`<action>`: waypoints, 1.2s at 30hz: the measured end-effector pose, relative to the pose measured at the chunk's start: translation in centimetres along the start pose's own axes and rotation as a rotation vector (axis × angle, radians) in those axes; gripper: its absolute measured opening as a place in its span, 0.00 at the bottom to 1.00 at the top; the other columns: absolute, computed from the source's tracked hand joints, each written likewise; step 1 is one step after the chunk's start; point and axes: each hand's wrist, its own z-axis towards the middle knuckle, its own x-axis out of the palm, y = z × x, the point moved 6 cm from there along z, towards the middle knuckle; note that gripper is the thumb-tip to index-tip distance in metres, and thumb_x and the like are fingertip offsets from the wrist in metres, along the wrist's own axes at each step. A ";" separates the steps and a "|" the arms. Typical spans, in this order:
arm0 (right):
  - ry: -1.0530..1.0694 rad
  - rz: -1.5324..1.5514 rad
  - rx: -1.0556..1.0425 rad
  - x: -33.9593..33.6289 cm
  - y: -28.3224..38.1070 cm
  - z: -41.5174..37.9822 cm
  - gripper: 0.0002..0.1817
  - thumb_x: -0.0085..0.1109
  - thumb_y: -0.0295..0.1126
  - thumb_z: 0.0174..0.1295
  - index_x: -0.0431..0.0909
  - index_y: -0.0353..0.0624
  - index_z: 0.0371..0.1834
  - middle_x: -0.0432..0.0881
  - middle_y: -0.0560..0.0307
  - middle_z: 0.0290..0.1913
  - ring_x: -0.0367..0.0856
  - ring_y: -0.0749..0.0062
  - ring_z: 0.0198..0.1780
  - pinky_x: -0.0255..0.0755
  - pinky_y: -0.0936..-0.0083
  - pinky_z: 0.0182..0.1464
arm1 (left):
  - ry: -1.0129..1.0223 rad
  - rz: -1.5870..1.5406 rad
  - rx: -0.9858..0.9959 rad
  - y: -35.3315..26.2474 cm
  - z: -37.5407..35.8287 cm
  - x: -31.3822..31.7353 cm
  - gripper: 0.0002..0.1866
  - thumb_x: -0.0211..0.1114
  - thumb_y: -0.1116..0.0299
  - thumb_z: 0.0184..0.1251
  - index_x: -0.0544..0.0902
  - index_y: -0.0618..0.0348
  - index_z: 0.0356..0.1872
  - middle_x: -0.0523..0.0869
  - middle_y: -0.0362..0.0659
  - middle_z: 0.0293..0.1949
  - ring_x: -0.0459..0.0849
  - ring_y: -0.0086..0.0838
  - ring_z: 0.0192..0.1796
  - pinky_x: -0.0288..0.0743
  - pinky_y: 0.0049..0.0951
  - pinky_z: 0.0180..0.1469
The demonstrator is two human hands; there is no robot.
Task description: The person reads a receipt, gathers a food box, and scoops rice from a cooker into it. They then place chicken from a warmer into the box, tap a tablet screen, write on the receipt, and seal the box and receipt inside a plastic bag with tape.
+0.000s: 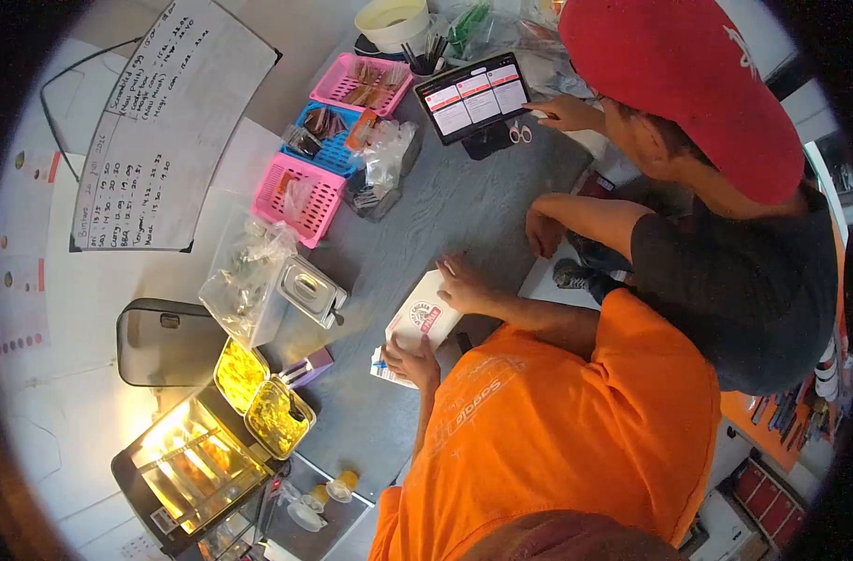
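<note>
A white cardboard takeaway box (417, 320) with a round chicken logo and a pink label lies on the grey table. My right hand (461, 286) grips its upper end, the fingers bent over the edge and top. At its lower end my left hand (414, 364) holds the box, with the thumb on the lid and fingers along the side. A small blue mark or item shows beside the left fingers; I cannot make out what it is.
A person in a red cap (679, 93) touches a tablet (473, 97) on my right; scissors (520, 133) lie by it. Pink (300, 201) and blue baskets (331, 140) line the wall. A lit food warmer (193, 467) and metal pans of yellow food (279, 419) stand left.
</note>
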 end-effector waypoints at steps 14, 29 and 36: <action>0.268 0.263 0.130 3.7 -1.8 0.6 0.47 0.51 0.57 0.70 0.47 0.33 0.79 0.51 0.36 0.80 0.48 0.47 0.81 0.41 0.38 0.76 | 0.225 -0.793 -0.011 1.3 0.1 2.3 0.33 0.66 0.67 0.70 0.64 0.69 0.71 0.78 0.58 0.61 0.80 0.41 0.59 0.73 0.36 0.61; 0.022 0.558 0.151 0.7 -1.4 -0.3 0.29 0.67 0.46 0.63 0.80 0.31 0.56 0.87 0.40 0.48 0.87 0.56 0.49 0.77 0.65 0.53 | 0.255 -0.792 0.016 3.5 0.9 3.3 0.24 0.65 0.63 0.72 0.77 0.71 0.59 0.84 0.52 0.53 0.81 0.39 0.56 0.72 0.38 0.59; 0.187 0.700 0.208 -0.1 -2.2 1.9 0.28 0.61 0.50 0.64 0.81 0.35 0.55 0.87 0.45 0.46 0.87 0.61 0.45 0.78 0.67 0.49 | 0.284 -1.020 -0.226 5.3 0.8 0.7 0.28 0.56 0.51 0.78 0.79 0.71 0.58 0.84 0.45 0.51 0.80 0.28 0.53 0.70 0.31 0.61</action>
